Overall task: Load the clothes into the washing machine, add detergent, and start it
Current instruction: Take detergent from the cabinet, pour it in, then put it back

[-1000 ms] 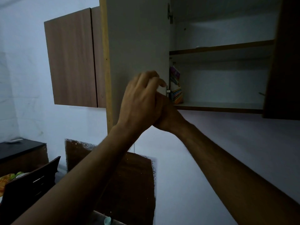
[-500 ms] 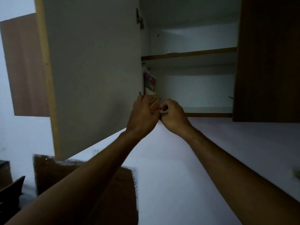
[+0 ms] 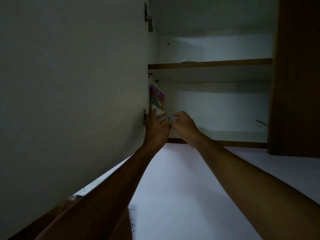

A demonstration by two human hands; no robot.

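1. Head view: the left hand [image 3: 156,129] had its fingers [image 3: 153,113] laid up against the lower part of the packet [image 3: 158,101], thumb side toward the door [image 3: 74,84]; whether they clamped it or only pressed it could not be told. The right hand [image 3: 184,126] had its fingers curled together just right of the packet's foot, apparently pinching at its bottom corner, though the contact itself was hidden.
2. The packet, judged to be the detergent, stood upright at the far left end of the lower shelf [image 3: 225,143], touching the cabinet's left wall, beside the open door.
3. Risk, as a judgement: the reach was high and the light dim, so a weak pinch could let the packet tip off the shelf's front edge; if it was already opened, powder could spill.
4. The cabinet's lower compartment held only the packet that could be seen. On the upper shelf [image 3: 207,64] a small pale thing showed at the front edge, too unclear to name.
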